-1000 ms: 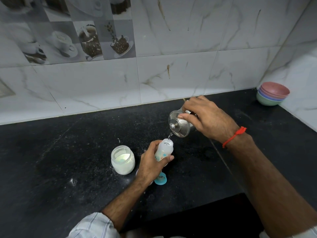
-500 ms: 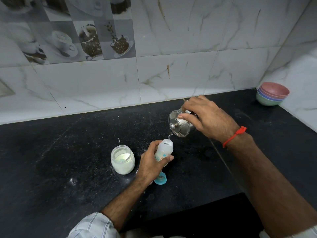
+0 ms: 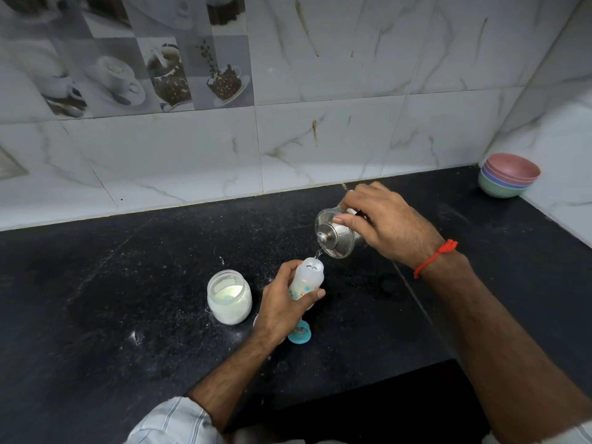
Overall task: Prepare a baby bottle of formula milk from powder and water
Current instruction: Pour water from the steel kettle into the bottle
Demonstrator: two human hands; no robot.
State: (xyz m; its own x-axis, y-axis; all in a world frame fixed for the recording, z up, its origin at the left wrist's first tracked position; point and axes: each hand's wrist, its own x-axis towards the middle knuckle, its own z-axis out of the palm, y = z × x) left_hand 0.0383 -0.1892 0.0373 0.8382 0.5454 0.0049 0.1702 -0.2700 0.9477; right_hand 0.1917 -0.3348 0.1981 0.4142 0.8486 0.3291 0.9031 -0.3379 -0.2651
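The left hand (image 3: 282, 302) curls its fingers and thumb round the lower body of the baby bottle (image 3: 307, 278), covering most of it, so the bottle's base and whether it stands on the black countertop (image 3: 128, 283) cannot be told. The bottle is translucent white with small blue and orange prints, its mouth open and tilted toward the far right. The right hand (image 3: 384, 225) grips a small steel pot (image 3: 334, 233) from above, fingers over its far side hiding the handle; the pot is tipped left with its lid on, and a thin stream of water (image 3: 318, 255) runs from its lip to the bottle's mouth. A red thread (image 3: 434, 256) circles the right wrist. Half hidden under the left hand lies a teal bottle cap (image 3: 299, 335). Just left stands an open glass jar of white powder (image 3: 229, 296). Stacked pastel bowls (image 3: 507, 176) sit in the far right corner
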